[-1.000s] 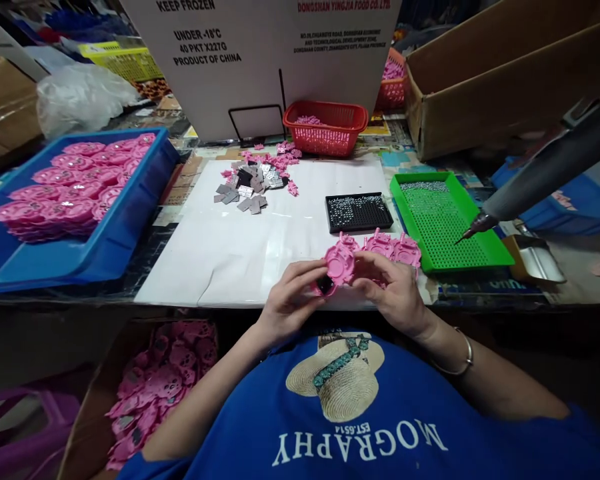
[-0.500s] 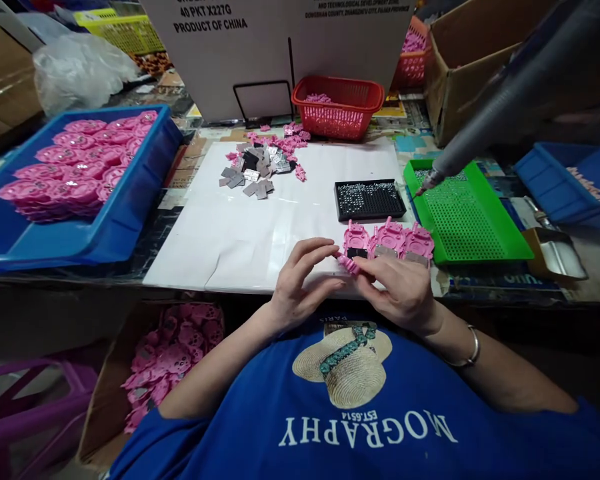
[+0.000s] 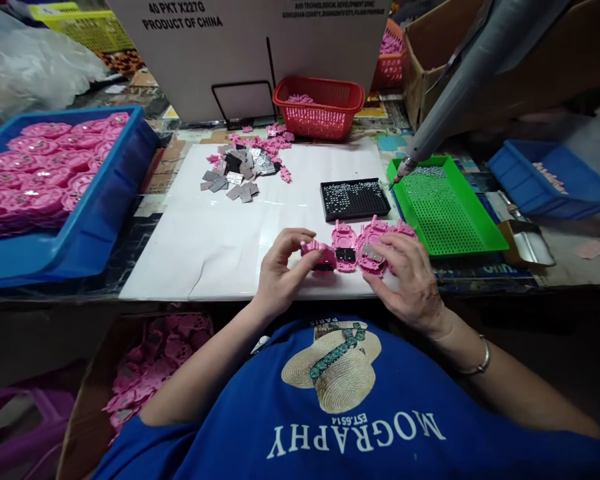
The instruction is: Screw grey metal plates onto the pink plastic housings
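Pink casing (image 3: 406, 229) partly behind right hand (image 3: 414, 283)

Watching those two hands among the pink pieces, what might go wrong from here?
The pink piece held by the left hand might slip. The black tray sits close behind the row of pink pieces, so a nudge could spill its small metal bits. The hanging grey tool has its tip near the green tray; a hand reaching there might bump it.

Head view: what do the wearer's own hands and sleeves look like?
The left hand and right hand are ungloved. The T-shirt sleeves are short and blue. A silver-coloured bangle circles the right wrist; none shows on the left.
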### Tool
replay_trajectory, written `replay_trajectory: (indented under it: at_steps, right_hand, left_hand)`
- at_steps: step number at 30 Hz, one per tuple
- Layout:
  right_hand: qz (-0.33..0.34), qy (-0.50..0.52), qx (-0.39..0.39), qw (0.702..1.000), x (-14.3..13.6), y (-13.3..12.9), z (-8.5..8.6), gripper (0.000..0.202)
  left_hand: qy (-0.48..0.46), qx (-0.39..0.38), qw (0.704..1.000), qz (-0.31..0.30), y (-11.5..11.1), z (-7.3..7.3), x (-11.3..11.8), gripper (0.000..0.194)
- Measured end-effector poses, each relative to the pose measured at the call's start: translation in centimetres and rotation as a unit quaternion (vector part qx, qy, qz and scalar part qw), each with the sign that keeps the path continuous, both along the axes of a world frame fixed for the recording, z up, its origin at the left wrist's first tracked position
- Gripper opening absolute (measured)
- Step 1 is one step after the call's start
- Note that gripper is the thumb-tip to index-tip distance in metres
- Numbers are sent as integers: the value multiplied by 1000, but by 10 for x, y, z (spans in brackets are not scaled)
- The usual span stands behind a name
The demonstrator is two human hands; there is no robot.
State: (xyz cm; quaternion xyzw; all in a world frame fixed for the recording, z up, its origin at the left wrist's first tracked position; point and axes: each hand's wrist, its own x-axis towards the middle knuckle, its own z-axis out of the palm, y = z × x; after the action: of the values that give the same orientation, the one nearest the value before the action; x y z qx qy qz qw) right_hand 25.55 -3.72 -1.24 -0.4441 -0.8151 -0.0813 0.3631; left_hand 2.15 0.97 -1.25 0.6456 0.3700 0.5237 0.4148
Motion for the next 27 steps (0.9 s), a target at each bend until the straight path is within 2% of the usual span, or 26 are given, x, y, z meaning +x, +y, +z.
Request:
replay_trajectory:
  at_steps: [4, 8, 10, 13, 17, 19, 21, 24, 27]
  right_hand:
    - [-98, -52, -50, 993, 13, -9, -21, 63]
    - [-143, -98, -90, 981, 12, -12, -33, 70]
    - [-139, -102, -97, 980, 10, -12, -34, 68]
    - [-83, -94, -104, 987, 7, -11, -31, 59]
    - [-15, -63, -113, 992, 5, -11, -25, 48]
    - [-35, -42, -101, 993, 6, -11, -24, 52]
    - [-87, -34, -101, 990, 8, -11, -25, 65]
    - [-150, -46, -140, 978, 12, -10, -30, 85]
    - [-157, -51, -167, 972, 13, -8, -35, 90]
  left_hand:
    - [-24, -99, 995, 7, 19, 0, 9, 24]
    - [15, -156, 987, -34, 32, -6, 22, 31]
    - [87, -120, 988, -37, 33, -10, 27, 32]
    - [215, -14, 976, -25, 29, -15, 31, 29]
    - [278, 54, 959, -33, 22, -19, 32, 32]
    - [297, 61, 952, -33, 20, -19, 32, 36]
    - [327, 62, 942, -26, 18, -19, 34, 41]
    - [375, 55, 925, -11, 17, -19, 38, 56]
    - [374, 56, 926, -21, 15, -21, 41, 71]
